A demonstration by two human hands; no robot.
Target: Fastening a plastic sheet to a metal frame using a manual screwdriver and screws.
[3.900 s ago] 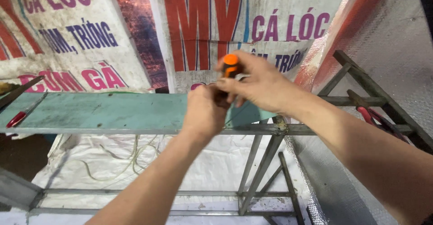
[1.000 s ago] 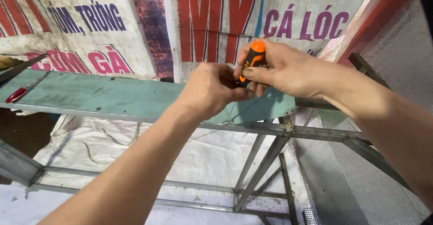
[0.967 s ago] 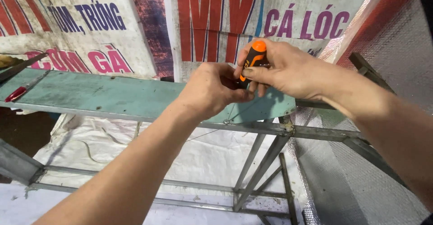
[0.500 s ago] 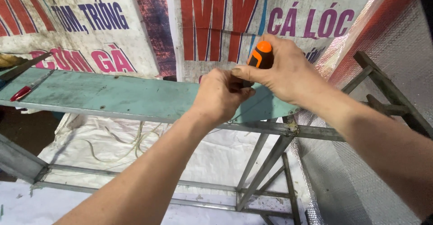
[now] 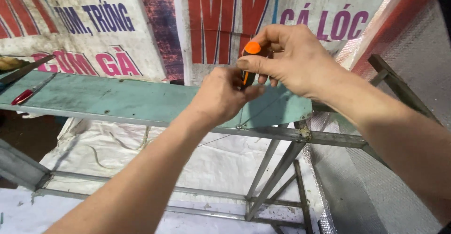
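My right hand (image 5: 291,58) grips an orange and black screwdriver (image 5: 249,62) by its handle, held upright over the right end of a green board (image 5: 117,100). My left hand (image 5: 223,95) is closed around the lower part of the screwdriver, fingers pinched at its shaft just above the board. The tip and whatever lies under it are hidden by my left hand. The board rests on a grey metal frame (image 5: 282,161).
Printed banners (image 5: 211,23) hang behind the board. A red-handled tool (image 5: 22,97) lies at the board's far left end. White sheeting (image 5: 155,156) covers the ground under the frame. A silver foil wall (image 5: 404,41) and slanted metal bars (image 5: 399,88) stand on the right.
Both hands stay together on the screwdriver at the board's right end. My right hand has shifted its grip on the handle a little, and the view has drifted slightly.
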